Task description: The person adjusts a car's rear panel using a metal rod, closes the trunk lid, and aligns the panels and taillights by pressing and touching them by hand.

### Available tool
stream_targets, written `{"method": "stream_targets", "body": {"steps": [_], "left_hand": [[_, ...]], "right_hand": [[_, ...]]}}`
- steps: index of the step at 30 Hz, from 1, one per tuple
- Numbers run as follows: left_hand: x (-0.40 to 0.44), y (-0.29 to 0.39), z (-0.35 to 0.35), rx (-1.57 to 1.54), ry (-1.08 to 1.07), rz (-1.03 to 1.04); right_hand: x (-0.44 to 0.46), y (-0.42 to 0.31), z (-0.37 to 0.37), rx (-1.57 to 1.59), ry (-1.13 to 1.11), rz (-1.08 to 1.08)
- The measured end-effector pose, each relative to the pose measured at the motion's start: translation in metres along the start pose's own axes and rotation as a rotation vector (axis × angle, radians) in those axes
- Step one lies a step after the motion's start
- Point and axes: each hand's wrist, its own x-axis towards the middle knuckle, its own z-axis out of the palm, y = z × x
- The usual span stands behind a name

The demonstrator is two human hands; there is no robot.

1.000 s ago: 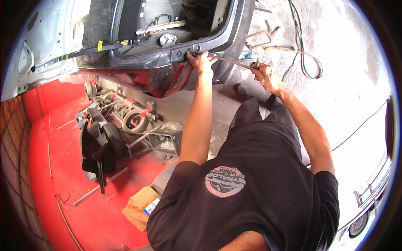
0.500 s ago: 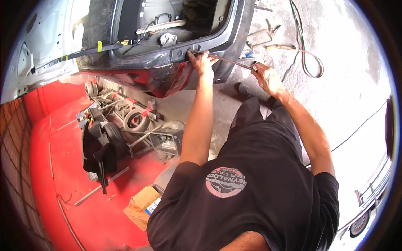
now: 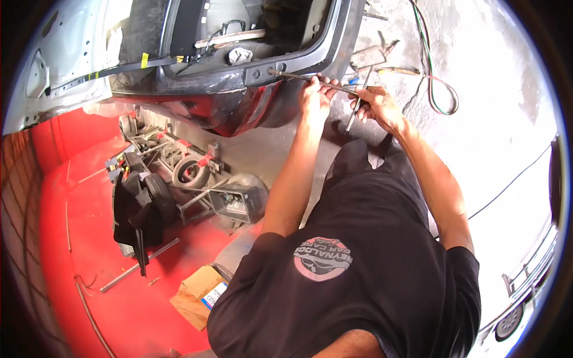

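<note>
A long thin metal rod (image 3: 292, 76) runs from a hole area on the dark car body's edge (image 3: 236, 82) to a crossbar handle (image 3: 351, 122) at its right end. My left hand (image 3: 318, 95) has its fingers around the middle of the rod, away from the car's edge. At the handle end, my right hand (image 3: 376, 106) grips the crossbar where it meets the rod. The rod's left tip touches the car body near two round marks. Red bodywork (image 3: 253, 110) lies just below that spot.
Coiled green and red hoses (image 3: 431, 89) and tools lie on the concrete at the upper right. On the left, a tyre (image 3: 192, 173), metal parts and a black panel (image 3: 134, 215) rest on the red floor near a cardboard box (image 3: 197, 292).
My left hand has slid right along the rod, away from the car's edge. My right hand has turned, and the crossbar now shows clearly.
</note>
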Motion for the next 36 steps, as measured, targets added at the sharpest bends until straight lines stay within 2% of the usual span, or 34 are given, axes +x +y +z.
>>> {"method": "stream_targets", "body": {"steps": [3,4,5,7,8,11,12,15,16,19,20,23,24,28,31,32,35,36], "left_hand": [[0.008,-0.004,-0.005,0.023,0.041,0.013],[0.009,-0.005,-0.005,0.031,0.058,0.012],[0.011,-0.006,-0.004,0.029,0.051,0.013],[0.013,-0.007,-0.005,0.023,0.047,0.016],[0.009,-0.008,-0.008,0.03,0.063,0.014],[0.011,-0.006,-0.005,0.047,0.068,0.014],[0.014,-0.005,-0.012,0.052,0.062,0.01],[0.015,-0.006,-0.023,0.045,0.061,0.011],[0.014,-0.005,-0.017,0.058,0.101,0.008],[0.013,0.002,-0.007,0.059,0.111,-0.002],[0.01,0.004,-0.005,0.061,0.11,-0.001],[0.011,0.003,-0.005,0.07,0.12,0.007],[0.013,0.002,-0.006,0.084,0.123,0.009],[0.011,0.002,-0.006,0.032,0.092,0.019],[0.011,0.008,-0.003,-0.006,0.051,0.059],[0.014,0.007,-0.003,-0.003,0.082,0.053],[0.022,0.006,-0.005,0.035,0.14,0.039],[0.022,0.008,-0.004,0.036,0.147,0.043]], "right_hand": [[-0.01,0.001,0.0,-0.546,0.214,-0.032],[-0.015,0.012,-0.008,-0.882,0.237,-0.329],[-0.02,0.025,-0.016,-1.231,0.375,-0.626],[-0.039,0.018,-0.008,-1.412,0.443,-0.756],[-0.043,0.016,0.001,-1.465,0.431,-0.856],[-0.021,0.032,-0.004,-1.533,0.37,-0.981],[-0.014,0.031,-0.004,-1.533,0.33,-0.944],[-0.007,0.011,0.003,-0.611,0.247,-0.073],[0.003,0.021,-0.007,-0.284,0.23,-0.014],[-0.005,0.023,0.005,-0.451,0.354,-0.125],[-0.014,0.015,0.01,-0.576,0.363,-0.09],[-0.025,0.027,0.001,-1.317,0.511,-1.046],[-0.032,0.029,0.0,-1.414,0.457,-0.833],[-0.019,0.021,0.003,-1.662,0.271,-0.953],[-0.003,0.0,0.008,-0.646,0.303,0.018],[0.001,0.003,0.006,-0.539,0.302,-0.07],[-0.008,0.007,0.005,-0.839,0.381,-0.307],[-0.013,0.008,0.003,-1.403,0.449,-1.025]]}}
